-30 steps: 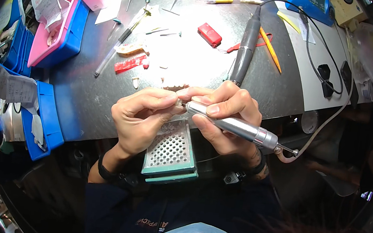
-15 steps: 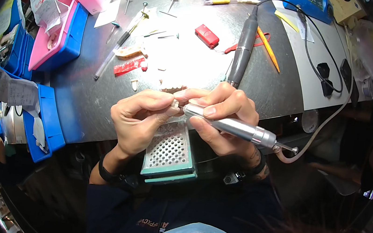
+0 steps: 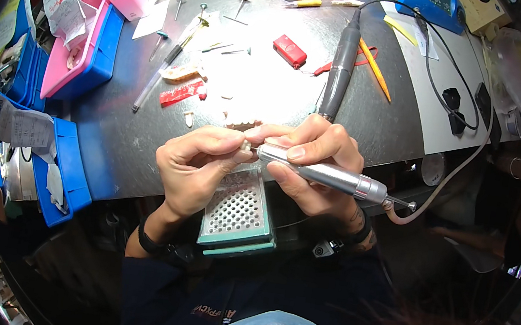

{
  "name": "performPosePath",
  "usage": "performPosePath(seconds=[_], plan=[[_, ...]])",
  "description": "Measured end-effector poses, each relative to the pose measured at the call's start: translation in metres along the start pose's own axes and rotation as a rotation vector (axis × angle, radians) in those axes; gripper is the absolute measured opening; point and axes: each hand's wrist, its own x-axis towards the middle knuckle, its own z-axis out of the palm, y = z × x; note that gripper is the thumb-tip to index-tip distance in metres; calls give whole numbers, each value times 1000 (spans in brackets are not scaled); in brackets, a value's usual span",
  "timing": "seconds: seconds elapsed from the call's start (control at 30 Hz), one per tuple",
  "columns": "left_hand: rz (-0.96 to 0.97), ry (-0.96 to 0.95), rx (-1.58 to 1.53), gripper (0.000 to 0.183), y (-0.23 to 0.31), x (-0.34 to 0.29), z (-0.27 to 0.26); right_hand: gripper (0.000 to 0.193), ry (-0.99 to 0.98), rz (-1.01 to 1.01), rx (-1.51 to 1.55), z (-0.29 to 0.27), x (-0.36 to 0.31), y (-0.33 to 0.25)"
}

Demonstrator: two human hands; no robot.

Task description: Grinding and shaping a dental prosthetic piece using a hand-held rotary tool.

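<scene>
Between the thumb and fingertips of my left hand (image 3: 198, 164) is a small off-white dental crown (image 3: 246, 146). My right hand (image 3: 320, 160) is wrapped round a silver rotary handpiece (image 3: 331, 177), its tip turned left against or very close to the crown; the exact contact is too small to tell. A pale hose runs from the handpiece's rear end, curving up to the right. Both hands meet over the table's near edge, above a perforated tray (image 3: 235, 215) with a green rim. Just beyond the fingers lies a pinkish dental model piece (image 3: 240, 119), partly hidden.
A black handpiece (image 3: 340, 74) with a cord, a red small box (image 3: 290, 50) and a yellow pencil-like tool (image 3: 375, 70) lie beyond my hands. Several burs and a pen (image 3: 160, 77) are at the left. Blue bins (image 3: 69, 164) line the left edge; a blue control unit (image 3: 432, 6) stands far right.
Both hands stay almost in place, with the crown and the handpiece shifted by only a hair to the right. Nothing was picked up or let go.
</scene>
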Motion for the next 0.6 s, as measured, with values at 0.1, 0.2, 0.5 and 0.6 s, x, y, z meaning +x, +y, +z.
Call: performPosePath(seconds=[0.1, 0.2, 0.5, 0.6], plan=[[-5, 2, -9, 18, 0, 0, 0, 25, -28, 9, -7, -2, 1, -2], [4, -21, -23, 19, 1, 2, 1, 26, -10, -36, -63, -1, 1, 0], [-175, 27, -223, 14, 8, 3, 4, 29, 119, -15, 138, 5, -1, 4], [-134, 16, -237, 14, 6, 2, 4, 29, 83, -28, 103, 4, 0, 5]])
